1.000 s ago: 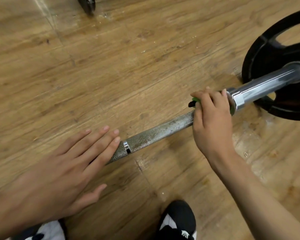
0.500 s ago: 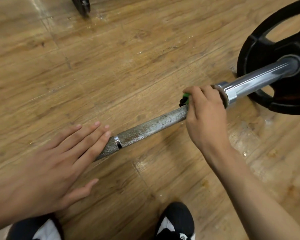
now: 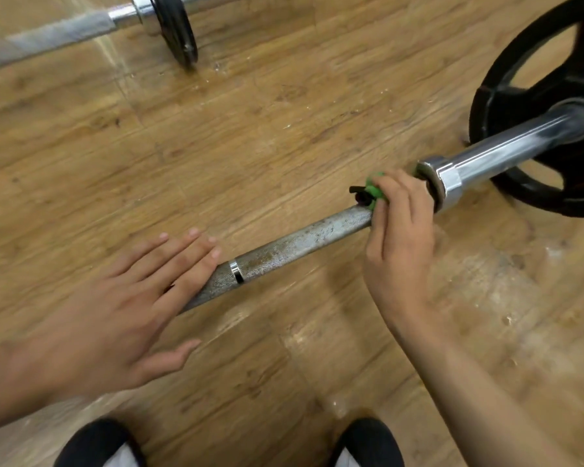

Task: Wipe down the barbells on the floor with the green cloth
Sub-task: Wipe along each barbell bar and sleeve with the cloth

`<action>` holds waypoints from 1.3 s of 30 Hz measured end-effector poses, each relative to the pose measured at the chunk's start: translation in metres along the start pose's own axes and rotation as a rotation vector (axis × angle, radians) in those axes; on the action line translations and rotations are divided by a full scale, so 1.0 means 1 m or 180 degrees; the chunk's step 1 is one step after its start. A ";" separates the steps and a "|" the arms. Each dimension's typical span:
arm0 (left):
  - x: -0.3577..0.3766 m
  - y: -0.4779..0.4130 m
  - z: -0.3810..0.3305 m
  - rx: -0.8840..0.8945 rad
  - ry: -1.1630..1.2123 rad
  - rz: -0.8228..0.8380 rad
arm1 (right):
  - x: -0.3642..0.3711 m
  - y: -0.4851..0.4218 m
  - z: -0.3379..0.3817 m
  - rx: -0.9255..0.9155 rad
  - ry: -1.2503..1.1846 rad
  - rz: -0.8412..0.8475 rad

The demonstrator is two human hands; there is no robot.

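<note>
A knurled, rust-flecked barbell (image 3: 297, 244) lies diagonally across the wooden floor, its chrome sleeve (image 3: 506, 153) running into a black weight plate (image 3: 533, 106) at the right. My right hand (image 3: 398, 230) is wrapped around the shaft just beside the sleeve collar, gripping the green cloth (image 3: 373, 190) against the bar; only a bunched bit of cloth shows above my fingers. My left hand (image 3: 115, 308) lies flat with straight fingers on the bar's lower left stretch, covering it there.
A second barbell (image 3: 58, 35) with a small black plate (image 3: 177, 28) lies at the top left. My two dark shoes (image 3: 95, 446) (image 3: 368, 446) stand at the bottom edge. Bare wood floor lies between the bars.
The view has tilted up, so the second barbell now shows at the top. My right hand stays by the collar with the cloth; my left hand stays flat on the bar.
</note>
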State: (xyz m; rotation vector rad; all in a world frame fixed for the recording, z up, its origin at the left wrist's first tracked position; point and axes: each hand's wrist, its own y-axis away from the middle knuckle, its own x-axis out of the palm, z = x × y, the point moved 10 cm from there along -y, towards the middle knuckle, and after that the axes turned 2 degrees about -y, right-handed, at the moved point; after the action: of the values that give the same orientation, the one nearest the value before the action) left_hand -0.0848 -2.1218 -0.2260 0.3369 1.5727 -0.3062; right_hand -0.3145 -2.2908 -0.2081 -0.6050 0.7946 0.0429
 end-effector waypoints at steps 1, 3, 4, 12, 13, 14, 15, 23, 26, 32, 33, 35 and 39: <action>0.003 0.001 0.005 -0.0009 -0.0027 0.0128 | -0.001 0.006 -0.001 0.0021 -0.0137 -0.0106; 0.002 0.002 0.017 -0.0129 -0.0025 0.0184 | 0.003 0.006 -0.001 -0.0210 -0.0250 -0.0125; 0.002 0.000 0.020 -0.0158 -0.0017 0.0205 | 0.006 0.003 -0.002 -0.0354 -0.0238 -0.0102; -0.008 -0.041 0.008 0.0028 -0.0306 0.0135 | 0.032 -0.015 -0.010 -0.0316 -0.0477 -0.0273; -0.005 -0.045 0.011 0.0025 -0.0334 0.0148 | 0.035 -0.015 -0.011 -0.0392 -0.0497 -0.0267; -0.004 -0.047 0.016 -0.0005 -0.0357 0.0138 | 0.038 -0.017 -0.012 -0.0450 -0.0517 -0.0276; -0.003 -0.049 0.020 -0.0032 -0.0399 0.0148 | 0.041 -0.020 -0.011 -0.0482 -0.0518 -0.0321; -0.003 -0.059 0.057 -0.0170 -0.0182 0.0237 | 0.068 -0.034 -0.004 -0.0246 -0.0836 -0.0454; -0.003 -0.065 0.068 -0.0172 -0.0138 0.0258 | 0.073 -0.050 -0.002 -0.0201 -0.0709 -0.0468; -0.003 -0.071 0.095 -0.0205 0.0073 0.0308 | 0.085 -0.073 0.020 0.0132 -0.0351 -0.0501; -0.003 -0.072 0.099 -0.0222 0.0113 0.0310 | 0.088 -0.080 0.019 0.0078 -0.0307 -0.0480; -0.003 -0.076 0.105 -0.0224 0.0198 0.0295 | 0.092 -0.093 0.015 -0.0038 -0.0228 -0.0482; -0.005 -0.080 0.119 -0.0252 0.0367 0.0214 | 0.102 -0.110 0.017 -0.0109 -0.0142 -0.0458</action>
State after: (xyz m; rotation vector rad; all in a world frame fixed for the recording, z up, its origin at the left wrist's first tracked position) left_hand -0.0077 -2.2425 -0.2258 0.3503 1.6778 -0.1744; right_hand -0.2030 -2.3924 -0.2141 -0.6902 0.7066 -0.0618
